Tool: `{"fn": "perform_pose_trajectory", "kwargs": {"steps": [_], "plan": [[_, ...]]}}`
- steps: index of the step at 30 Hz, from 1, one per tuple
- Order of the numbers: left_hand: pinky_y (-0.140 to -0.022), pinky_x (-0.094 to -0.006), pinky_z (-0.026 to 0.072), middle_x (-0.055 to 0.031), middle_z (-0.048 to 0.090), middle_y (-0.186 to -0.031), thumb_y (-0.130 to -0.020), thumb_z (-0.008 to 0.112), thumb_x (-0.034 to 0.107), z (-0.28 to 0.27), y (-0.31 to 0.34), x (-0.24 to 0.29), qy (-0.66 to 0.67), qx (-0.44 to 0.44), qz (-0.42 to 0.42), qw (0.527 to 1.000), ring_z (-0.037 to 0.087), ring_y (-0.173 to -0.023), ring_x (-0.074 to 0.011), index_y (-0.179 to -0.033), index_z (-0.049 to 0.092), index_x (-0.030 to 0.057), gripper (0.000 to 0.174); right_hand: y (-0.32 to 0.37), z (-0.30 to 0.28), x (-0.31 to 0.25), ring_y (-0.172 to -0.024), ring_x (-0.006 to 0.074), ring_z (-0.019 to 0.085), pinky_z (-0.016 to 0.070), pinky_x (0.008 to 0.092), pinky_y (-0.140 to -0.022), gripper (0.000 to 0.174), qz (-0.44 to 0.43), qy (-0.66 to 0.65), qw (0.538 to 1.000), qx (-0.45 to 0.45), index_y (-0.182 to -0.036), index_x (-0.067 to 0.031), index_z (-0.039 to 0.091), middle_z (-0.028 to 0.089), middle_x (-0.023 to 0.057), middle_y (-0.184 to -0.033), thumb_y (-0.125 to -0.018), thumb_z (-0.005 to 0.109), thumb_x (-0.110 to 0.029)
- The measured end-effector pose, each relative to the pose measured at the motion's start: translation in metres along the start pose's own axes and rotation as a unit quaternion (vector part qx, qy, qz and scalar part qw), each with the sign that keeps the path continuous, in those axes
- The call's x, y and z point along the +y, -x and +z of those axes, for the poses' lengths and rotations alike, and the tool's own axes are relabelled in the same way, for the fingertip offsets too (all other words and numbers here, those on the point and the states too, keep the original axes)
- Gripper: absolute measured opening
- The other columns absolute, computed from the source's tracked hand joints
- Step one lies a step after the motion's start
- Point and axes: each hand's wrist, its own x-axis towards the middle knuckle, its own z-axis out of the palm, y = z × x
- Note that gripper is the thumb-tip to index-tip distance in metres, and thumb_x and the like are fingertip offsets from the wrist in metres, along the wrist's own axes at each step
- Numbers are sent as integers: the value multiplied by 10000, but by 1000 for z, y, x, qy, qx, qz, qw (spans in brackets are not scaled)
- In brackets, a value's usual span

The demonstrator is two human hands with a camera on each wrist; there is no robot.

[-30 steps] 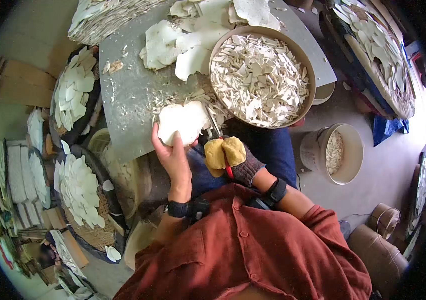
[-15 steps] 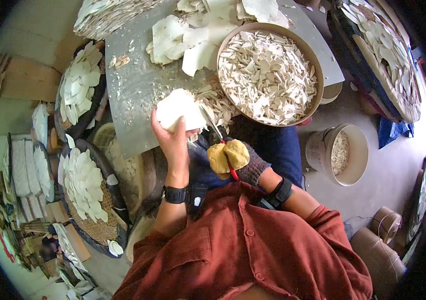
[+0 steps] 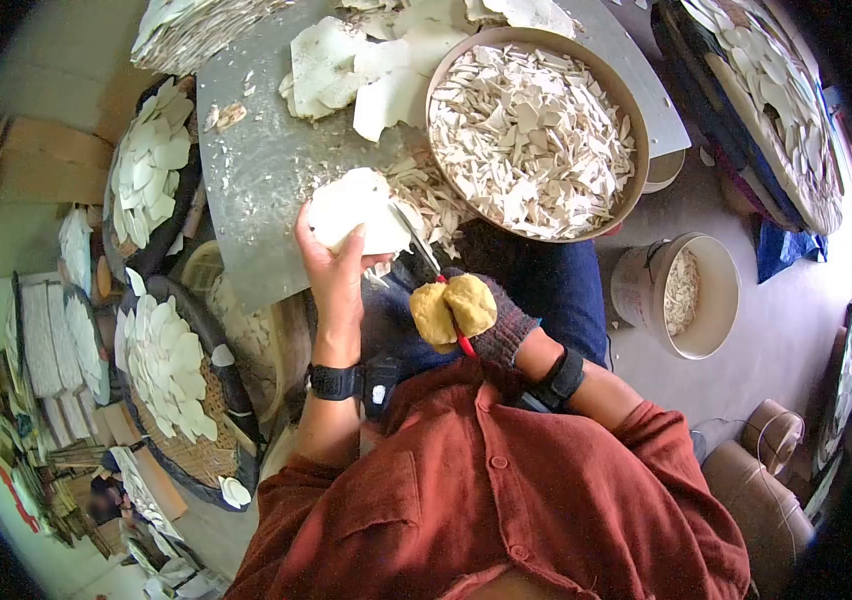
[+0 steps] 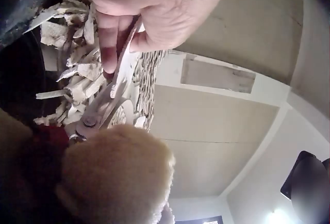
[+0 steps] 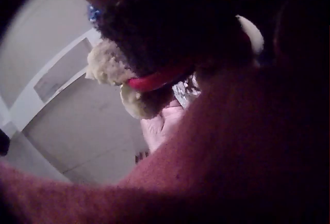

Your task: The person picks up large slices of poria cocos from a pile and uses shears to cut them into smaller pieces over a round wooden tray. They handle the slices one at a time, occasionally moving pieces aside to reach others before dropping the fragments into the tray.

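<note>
The left hand [image 3: 338, 285] pinches a flat white piece [image 3: 354, 212], thumb on top and fingers beneath. In the left wrist view the left hand [image 4: 154, 12] holds that piece [image 4: 124, 66] edge-on by the scissors' pivot [image 4: 90, 122]. The gloved right hand [image 3: 499, 330] grips red-handled scissors [image 3: 418, 240], whose blades meet the piece's right edge. Yellow padding [image 3: 453, 308] covers part of the right hand's fingers; it also shows in the left wrist view as a blurred yellow lump [image 4: 118, 175]. The right wrist view is dark, with the red handle [image 5: 154, 81] beside the padding [image 5: 108, 64].
A round tray [image 3: 639, 150] of white fragments stands on the grey table [image 3: 256, 160], right of the hands. Large white sheets [image 3: 326, 68] lie behind. A bucket [image 3: 716, 310] stands at right; baskets of white pieces [image 3: 161, 365] are at left.
The left hand and the white piece have shifted slightly left and up in the head view. The scissor blades now lie against the piece's right edge; the camera view has also moved a little.
</note>
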Motion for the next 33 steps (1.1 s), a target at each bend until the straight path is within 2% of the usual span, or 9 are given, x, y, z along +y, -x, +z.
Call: {"fn": "perform_pose_trajectory", "kwargs": {"steps": [4, 8, 11, 13, 15, 17, 23, 26, 33], "plan": [[-574, -313, 569, -158, 481, -1160, -830, 517, -16, -1, -1, 1, -10, 3, -9, 1000, 598, -896, -232, -1324, 199, 78, 594, 1, -2, -15, -899, 163, 614, 502, 285, -810, 157, 9, 91, 996, -9, -978, -20, 586, 633, 72, -956, -824, 591, -53], [-675, -327, 553, -138, 496, -1154, -830, 535, -3, -3, -3, 6, 1, -7, -18, 1000, 593, -917, -219, -1305, 256, 48, 553, 0, -4, 5, -886, 204, 603, 488, 303, -805, 285, 4, -25, 1000, -17, -976, -50, 574, 625, 90, -923, -729, 677, -148], [-801, -336, 507, -125, 505, -1177, -832, 545, 4, -21, -16, 10, -4, -41, -2, 999, 582, -949, -208, -1224, 403, 18, 418, -1, -7, 36, -920, 231, 591, 473, 324, -841, 262, 51, -211, 975, -49, -993, -38, 562, 618, 112, -949, -772, 633, -160], [-881, -335, 463, -120, 504, -1207, -837, 544, 6, -33, -25, 16, -16, -81, 18, 996, 571, -982, -200, -1133, 510, 3, 299, -4, -4, 20, -945, 244, 585, 467, 335, -870, 203, 85, -443, 886, -113, -1004, -7, 557, 613, 130, -982, -839, 553, -127], [-918, -298, 420, -119, 507, -1239, -767, 611, -14, -32, -28, 22, -72, -63, 111, 989, 537, -1059, -209, -935, 658, 59, 189, -4, -2, -19, -958, 265, 582, 463, 343, -889, 188, 93, -697, 681, -203, -1011, 26, 550, 605, 152, -1009, -880, 483, -91], [-949, -316, 398, -127, 514, -1233, -720, 643, -11, -40, -38, 20, -218, -109, 274, 931, 499, -1127, -232, -878, 680, 91, 192, -3, -2, -19, -894, 178, 608, 498, 319, -800, 159, 38, -561, 815, -140, -945, 11, 610, 633, 88, -958, -846, 571, -106], [-972, -339, 374, -152, 470, -1288, -698, 667, 59, -37, -28, 23, -309, -123, 319, 887, 458, -1181, -267, -801, 688, 101, 114, -11, 7, -17, -912, 193, 595, 462, 330, -825, 149, -146, -239, 959, -34, -944, -60, 625, 638, 85, -957, -810, 621, -124], [-953, -327, 395, -140, 482, -1280, -703, 672, 71, -38, -25, 22, -298, -120, 312, 894, 478, -1162, -252, -793, 694, 108, 100, -10, 11, -7, -911, 200, 595, 458, 331, -826, 160, -120, -270, 955, -14, -949, -59, 622, 638, 88, -959, -810, 624, -138], [-930, -327, 417, -137, 486, -1277, -705, 659, 47, -40, -25, 15, -260, -132, 276, 916, 501, -1136, -243, -784, 694, 107, 105, -10, 13, -41, -857, 174, 618, 509, 303, -770, 229, -18, -503, 857, -109, -969, 23, 605, 633, 116, -960, -848, 597, -171]]}}
